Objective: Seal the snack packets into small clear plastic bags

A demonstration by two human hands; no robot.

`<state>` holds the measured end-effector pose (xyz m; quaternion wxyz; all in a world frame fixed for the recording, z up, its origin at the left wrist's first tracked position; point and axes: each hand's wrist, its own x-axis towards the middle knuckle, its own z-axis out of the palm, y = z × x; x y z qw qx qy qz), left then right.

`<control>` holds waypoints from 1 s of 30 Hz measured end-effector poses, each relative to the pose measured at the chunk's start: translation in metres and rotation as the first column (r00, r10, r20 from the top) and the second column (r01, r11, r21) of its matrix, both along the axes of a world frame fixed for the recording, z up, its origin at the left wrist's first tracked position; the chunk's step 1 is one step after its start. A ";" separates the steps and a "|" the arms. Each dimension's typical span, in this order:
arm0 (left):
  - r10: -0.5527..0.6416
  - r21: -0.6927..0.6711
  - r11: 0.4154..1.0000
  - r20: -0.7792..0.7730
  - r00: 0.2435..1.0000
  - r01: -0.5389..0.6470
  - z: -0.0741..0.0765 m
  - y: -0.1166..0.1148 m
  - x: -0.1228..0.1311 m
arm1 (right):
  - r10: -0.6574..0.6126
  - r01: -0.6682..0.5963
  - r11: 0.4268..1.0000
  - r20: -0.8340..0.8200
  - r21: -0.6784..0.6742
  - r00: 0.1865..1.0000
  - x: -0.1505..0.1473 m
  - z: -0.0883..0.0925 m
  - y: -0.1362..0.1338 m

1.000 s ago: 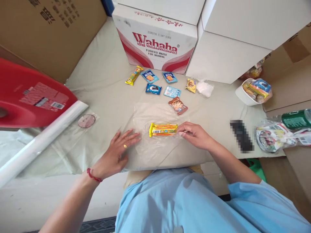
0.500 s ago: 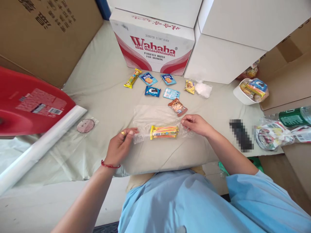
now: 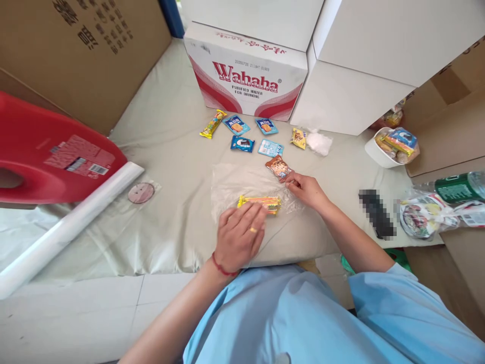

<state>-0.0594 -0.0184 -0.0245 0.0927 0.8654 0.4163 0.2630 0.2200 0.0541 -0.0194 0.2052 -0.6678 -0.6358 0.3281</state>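
Note:
My left hand (image 3: 240, 235) lies palm down with its fingers stretched over the near part of a yellow-wrapped snack bar (image 3: 273, 202). The bar rests on a clear plastic sheet (image 3: 231, 179), and the hand hides part of both. My right hand (image 3: 306, 191) is closed, thumb and finger pinching the near corner of a brown cookie packet (image 3: 278, 168). Beyond the sheet lie a dark blue cookie packet (image 3: 242, 144), a light blue packet (image 3: 271, 148), two blue cracker packets (image 3: 235, 124), another yellow snack (image 3: 212, 124) and a small yellow cookie packet (image 3: 298, 138).
A Wahaha water carton (image 3: 246, 76) and white boxes (image 3: 359, 96) stand at the back. On the left are a red jug (image 3: 56, 146), a plastic roll (image 3: 71, 227) and a round disc (image 3: 141, 192). To the right sit a white bowl of snacks (image 3: 382, 154) and a green-labelled bottle (image 3: 458, 186).
My left hand has left the sheet's left edge and come right, onto the yellow bar. My right hand has moved up slightly to the brown cookie packet. The view has shifted a little.

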 end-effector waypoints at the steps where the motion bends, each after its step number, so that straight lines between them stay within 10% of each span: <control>1: -0.015 -0.035 0.999 -0.041 0.999 0.014 -0.003 0.005 0.009 | -0.004 0.005 1.000 -0.021 0.007 1.000 0.002 -0.001 0.000; 8: 0.054 -0.161 0.985 -0.088 0.995 -0.068 -0.032 0.033 0.022 | -0.273 0.279 0.960 -0.163 0.011 0.948 0.021 -0.010 -0.027; 13: 0.052 -0.137 0.989 -0.070 0.996 -0.062 -0.038 0.031 0.019 | -0.152 0.060 0.975 -0.445 -0.213 0.882 0.022 -0.016 -0.068; 17: 0.059 -0.144 0.987 -0.070 0.996 -0.069 -0.039 0.031 0.019 | -0.246 0.182 0.964 -0.397 -0.192 0.884 0.049 -0.018 -0.072; 21: 0.053 -0.148 0.987 -0.066 0.996 -0.062 -0.040 0.032 0.020 | -0.347 0.343 0.938 -0.216 -0.055 0.913 0.072 -0.017 -0.039; 26: 0.055 -0.131 0.989 -0.078 0.995 -0.065 -0.042 0.032 0.020 | -0.253 0.241 0.961 0.071 0.135 0.965 0.039 -0.014 0.033; 30: 0.053 -0.117 0.991 -0.093 0.994 -0.064 -0.044 0.032 0.020 | -0.105 0.104 0.994 0.140 0.014 0.985 0.000 -0.016 0.086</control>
